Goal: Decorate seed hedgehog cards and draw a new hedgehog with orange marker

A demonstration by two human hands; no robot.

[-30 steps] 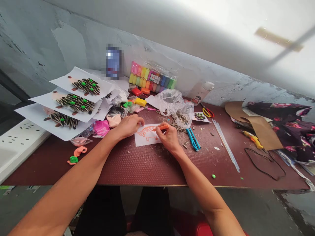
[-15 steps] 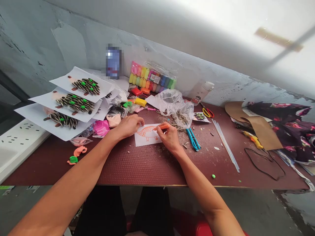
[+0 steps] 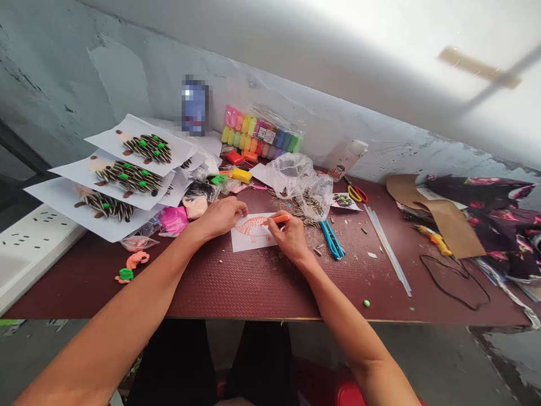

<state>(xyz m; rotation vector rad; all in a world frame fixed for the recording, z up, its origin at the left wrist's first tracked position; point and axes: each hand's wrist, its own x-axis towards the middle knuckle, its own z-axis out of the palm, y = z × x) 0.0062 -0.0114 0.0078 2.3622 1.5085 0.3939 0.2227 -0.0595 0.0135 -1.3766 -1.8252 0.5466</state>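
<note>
Two bare hands work close together near the middle of the worktop (image 3: pixel 236 296). The right hand (image 3: pixel 291 237) is closed around an orange marker (image 3: pixel 279 219) in a pen grip, and the marker tip points to 9 o'clock, over a white paper sheet (image 3: pixel 252 234) with an orange line drawing (image 3: pixel 252 228). I cannot tell if the tip really touches the paper. The sheet lies between both hands, with its long axis running about from 9 to 3 o'clock, and the marker lies nearly along this axis. The left hand (image 3: pixel 222 219) grasps nothing: it is relaxed, and its fingertips (image 3: pixel 244 212) rest at the sheet's upper edge, at 10 o'clock from the drawing. The right hand is nearer to the drawing's right end. At 12 o'clock from the right hand sits a clear plastic bag (image 3: pixel 300 183) with striped sunflower seeds (image 3: pixel 306 213), and at 3 o'clock lies a blue-handled tool (image 3: pixel 332 239). Three white sheets with seed figures (image 3: pixel 131 177) are at 10 o'clock from the paper
</note>
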